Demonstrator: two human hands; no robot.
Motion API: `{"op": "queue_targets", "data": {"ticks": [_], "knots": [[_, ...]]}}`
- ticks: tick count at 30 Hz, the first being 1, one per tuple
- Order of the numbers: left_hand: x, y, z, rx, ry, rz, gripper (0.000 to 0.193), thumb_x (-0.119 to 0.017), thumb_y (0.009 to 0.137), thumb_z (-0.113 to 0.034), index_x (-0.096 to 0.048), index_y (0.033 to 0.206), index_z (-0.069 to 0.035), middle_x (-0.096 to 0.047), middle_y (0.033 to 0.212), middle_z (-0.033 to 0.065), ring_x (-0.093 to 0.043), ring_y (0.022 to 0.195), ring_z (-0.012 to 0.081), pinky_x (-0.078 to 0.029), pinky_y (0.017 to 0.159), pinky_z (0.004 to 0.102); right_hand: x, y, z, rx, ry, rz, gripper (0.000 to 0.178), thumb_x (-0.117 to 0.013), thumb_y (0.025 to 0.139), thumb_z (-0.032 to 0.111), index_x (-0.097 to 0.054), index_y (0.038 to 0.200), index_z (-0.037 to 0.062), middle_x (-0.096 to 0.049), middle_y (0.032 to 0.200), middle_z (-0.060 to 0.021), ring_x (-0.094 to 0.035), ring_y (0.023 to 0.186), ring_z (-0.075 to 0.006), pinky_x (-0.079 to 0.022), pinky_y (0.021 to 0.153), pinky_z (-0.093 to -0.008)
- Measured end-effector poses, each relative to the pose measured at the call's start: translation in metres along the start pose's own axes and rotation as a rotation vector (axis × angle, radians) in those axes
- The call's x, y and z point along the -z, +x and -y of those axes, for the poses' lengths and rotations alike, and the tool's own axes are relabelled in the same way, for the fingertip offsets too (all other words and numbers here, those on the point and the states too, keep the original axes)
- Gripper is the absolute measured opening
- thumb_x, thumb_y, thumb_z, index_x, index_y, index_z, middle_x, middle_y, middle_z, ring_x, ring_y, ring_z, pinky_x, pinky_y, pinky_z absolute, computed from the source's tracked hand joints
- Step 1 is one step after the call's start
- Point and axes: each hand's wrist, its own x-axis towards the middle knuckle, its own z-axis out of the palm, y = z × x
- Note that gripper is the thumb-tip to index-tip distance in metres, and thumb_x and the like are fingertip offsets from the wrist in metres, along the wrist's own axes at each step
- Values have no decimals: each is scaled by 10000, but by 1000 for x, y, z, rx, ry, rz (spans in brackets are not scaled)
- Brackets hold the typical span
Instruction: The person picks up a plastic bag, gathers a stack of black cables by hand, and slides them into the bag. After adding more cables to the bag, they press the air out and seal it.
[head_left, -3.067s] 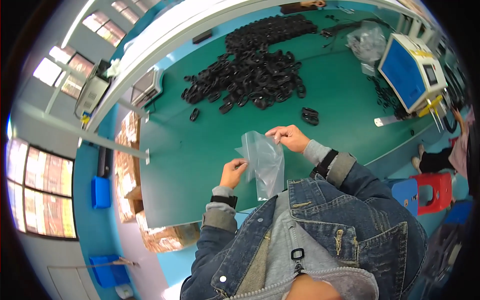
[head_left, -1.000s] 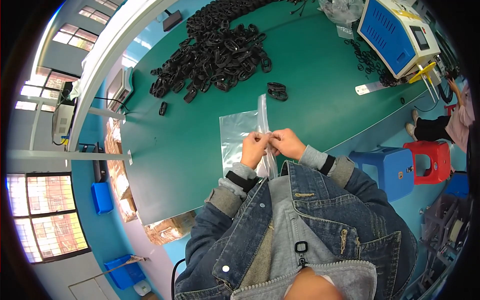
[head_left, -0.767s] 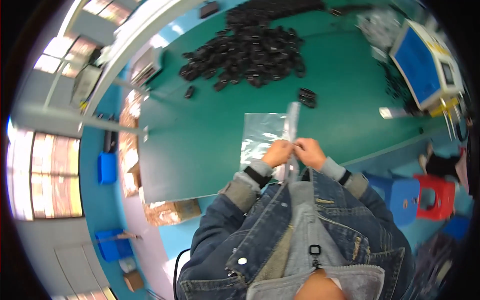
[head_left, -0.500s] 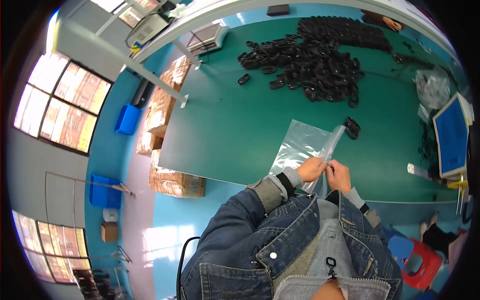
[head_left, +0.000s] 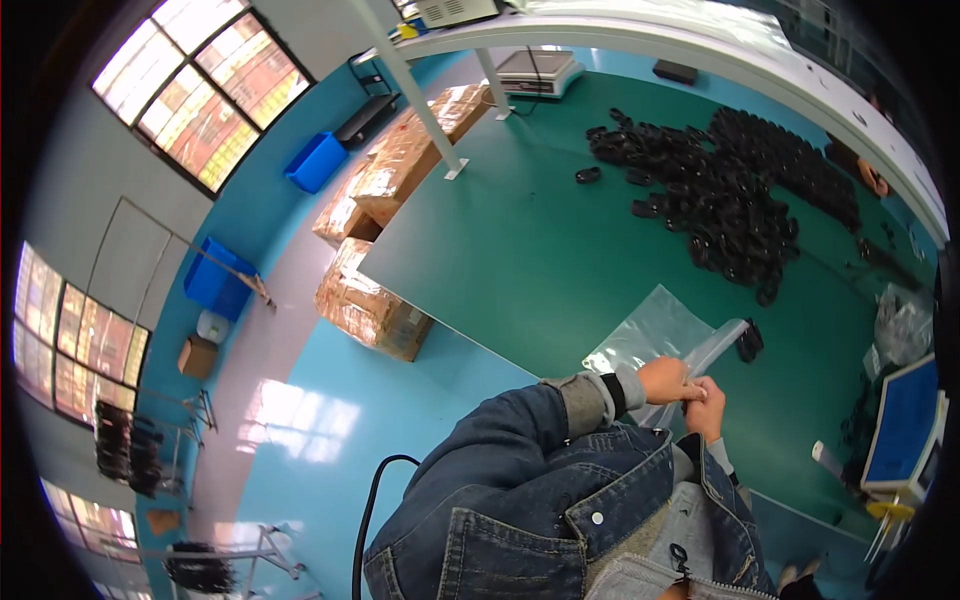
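Observation:
A clear plastic bag (head_left: 643, 332) lies partly on the green table (head_left: 470, 250), with a folded strip along its right side. My left hand (head_left: 665, 382) is closed on the bag's near part, thumb and fingers pinched. Right beside it, touching, my right hand (head_left: 707, 408) is closed on the bag too; the exact pinch point is hidden between the fingers. Just beyond the folded strip sits a small bundle of black plastic pieces (head_left: 750, 341). Farther off, a large heap of similar black looped pieces (head_left: 720, 190) covers the table, and one piece (head_left: 588, 175) lies apart on its left.
A white-framed shelf (head_left: 620, 30) spans the far side, with a scale (head_left: 540, 74) beneath. At the right are a monitor (head_left: 905, 425) and a crumpled clear bag (head_left: 903, 325). Taped cartons (head_left: 375, 305) stand left of the table. Another person's hand (head_left: 873, 180) shows at the far right.
The view has turned, so the table and hands appear lower and farther right. Both hands keep their hold on the bag, close together.

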Motion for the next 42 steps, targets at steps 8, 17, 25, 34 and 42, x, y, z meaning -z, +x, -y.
{"op": "queue_targets", "data": {"ticks": [8,17,25,34,42], "knots": [[-4,-15,18,-155,-62,-55,401,-486,845,-362,-625,790,11,-634,814,211,-605,784,402,-475,690,466,9,14,32,-591,783,313,153,-526,907,147,-581,846,17,-612,701,-50,-553,549,-102,-455,509,-202],[17,-35,27,-197,242,49,264,-484,799,-252,-637,754,-42,-643,800,189,-614,759,378,-476,660,479,-9,21,41,-410,364,307,177,-542,899,156,-602,835,1,-593,642,-36,-538,525,-103,-446,492,-217],[23,-42,30,-203,207,-60,324,-460,816,-275,-632,678,-37,-623,730,208,-594,688,401,-466,633,487,-11,23,43,-286,353,362,239,-526,908,190,-572,752,15,-553,607,-15,-488,492,-86,-397,452,-221],[31,-35,24,-358,-460,33,230,-447,836,-180,-559,733,-8,-554,653,177,-521,575,359,-414,519,387,-7,28,68,-328,771,336,244,-493,912,203,-530,739,34,-501,623,-5,-459,576,-83,-375,546,-225],[39,-27,36,-257,-100,-435,139,-513,798,-132,-528,719,-18,-537,662,180,-497,552,342,-381,494,391,-13,27,58,-437,1413,164,164,-540,861,163,-541,767,29,-518,656,-19,-456,604,-94,-366,574,-240]]}}
